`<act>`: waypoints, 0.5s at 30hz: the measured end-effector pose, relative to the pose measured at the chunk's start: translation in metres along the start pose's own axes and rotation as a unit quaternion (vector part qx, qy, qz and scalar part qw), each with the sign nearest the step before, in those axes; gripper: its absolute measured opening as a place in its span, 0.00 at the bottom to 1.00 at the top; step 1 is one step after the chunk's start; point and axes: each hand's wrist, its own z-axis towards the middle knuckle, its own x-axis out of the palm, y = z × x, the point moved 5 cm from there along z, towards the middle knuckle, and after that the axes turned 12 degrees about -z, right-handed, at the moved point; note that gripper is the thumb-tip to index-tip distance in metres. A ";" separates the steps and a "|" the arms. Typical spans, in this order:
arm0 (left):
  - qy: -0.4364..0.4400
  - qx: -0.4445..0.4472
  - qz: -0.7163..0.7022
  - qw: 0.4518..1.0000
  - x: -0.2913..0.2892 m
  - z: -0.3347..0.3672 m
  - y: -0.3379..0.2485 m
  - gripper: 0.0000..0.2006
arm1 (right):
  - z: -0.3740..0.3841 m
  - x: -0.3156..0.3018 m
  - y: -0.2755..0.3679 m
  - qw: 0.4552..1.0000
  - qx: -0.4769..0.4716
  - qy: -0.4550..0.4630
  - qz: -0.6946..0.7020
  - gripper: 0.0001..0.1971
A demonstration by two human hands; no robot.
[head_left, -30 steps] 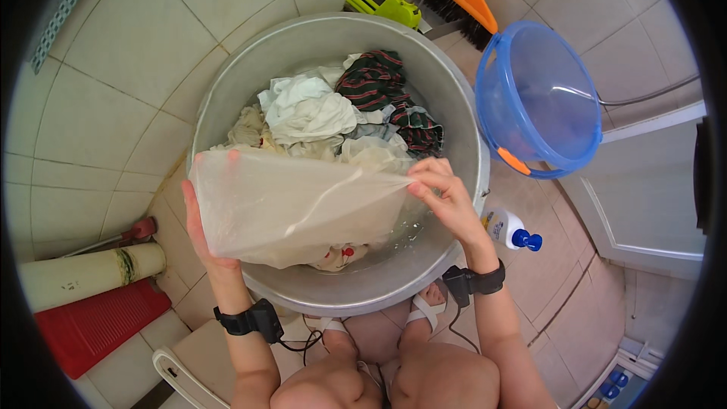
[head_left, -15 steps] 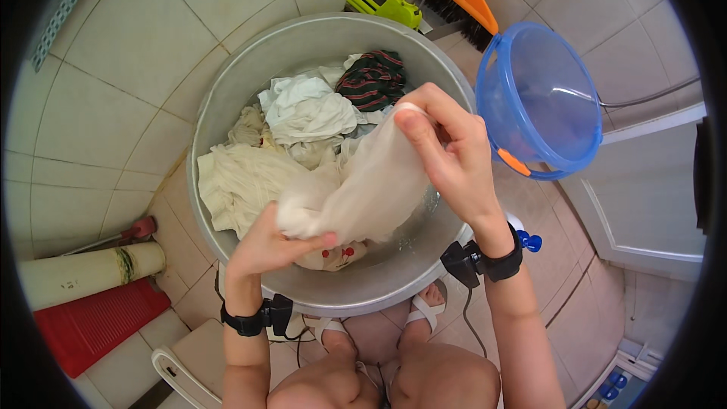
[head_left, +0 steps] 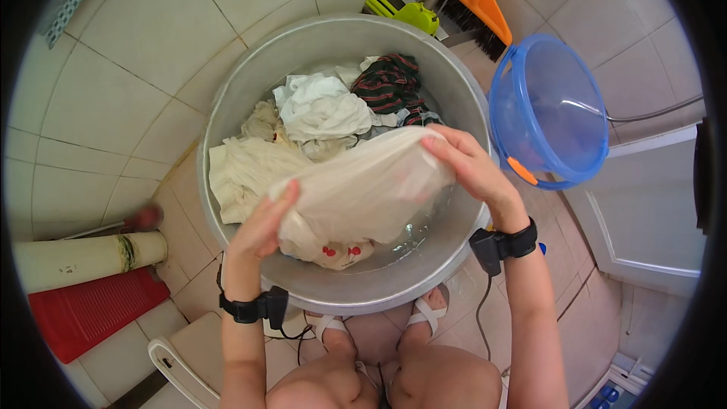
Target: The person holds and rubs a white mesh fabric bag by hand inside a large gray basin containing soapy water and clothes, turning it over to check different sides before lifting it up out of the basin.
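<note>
A thin, wet, cream-white cloth garment (head_left: 363,189) is stretched between my two hands over a large round metal tub (head_left: 379,285). My left hand (head_left: 261,223) is closed on its left end, and my right hand (head_left: 477,170) pinches its upper right edge. A red cherry print (head_left: 342,253) shows at the lower edge of the bundle; whether it belongs to the held garment I cannot tell. Beyond, in the tub, lie a cream garment (head_left: 254,170), a bunched white cloth (head_left: 322,110) and a dark cloth with red stripes (head_left: 386,83). Water glints in the tub near my right hand.
A translucent blue bucket (head_left: 517,117) stands right of the tub. Behind are an orange broom (head_left: 485,7) and a lime-green plastic object (head_left: 415,18). At left lie a red ridged board (head_left: 98,310) and a cream cylinder (head_left: 83,261). A white panelled door (head_left: 644,204) stands at right.
The garment has been spread wider and lowered a little. My right hand has moved right and down, while the left has stayed near the tub's left side. The view has shifted slightly.
</note>
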 end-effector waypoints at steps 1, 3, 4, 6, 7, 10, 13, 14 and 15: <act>0.010 -0.021 0.020 1.000 0.011 0.002 0.009 0.25 | 0.004 0.000 0.000 0.998 -0.026 -0.055 -0.014 0.14; 0.031 -0.034 -0.047 0.998 0.035 0.009 0.021 0.24 | 0.012 -0.001 -0.009 0.982 -0.075 -0.167 -0.045 0.14; 0.022 -0.033 -0.088 0.995 0.043 0.013 0.025 0.25 | 0.014 0.005 -0.013 0.988 -0.003 -0.157 0.002 0.12; 0.011 -0.033 -0.183 0.983 0.053 0.021 0.030 0.23 | 0.013 0.035 -0.001 0.975 -0.006 -0.181 -0.132 0.15; 0.040 -0.037 -0.223 0.973 0.052 0.031 0.040 0.23 | 0.009 0.058 -0.002 0.953 -0.094 -0.212 -0.196 0.13; 0.034 -0.032 -0.273 0.961 0.044 0.056 0.067 0.19 | -0.008 0.124 0.004 0.861 -0.218 -0.232 -0.398 0.11; -0.084 -0.035 -0.252 0.964 0.077 0.034 0.068 0.16 | 0.020 0.095 -0.010 0.868 -0.137 -0.281 -0.387 0.15; -0.078 -0.037 -0.216 0.972 0.064 0.039 0.079 0.14 | 0.031 0.085 -0.013 0.881 -0.079 -0.298 -0.359 0.17; -0.088 -0.028 -0.216 0.972 0.049 0.037 0.087 0.14 | 0.024 0.099 -0.009 0.871 -0.125 -0.301 -0.368 0.17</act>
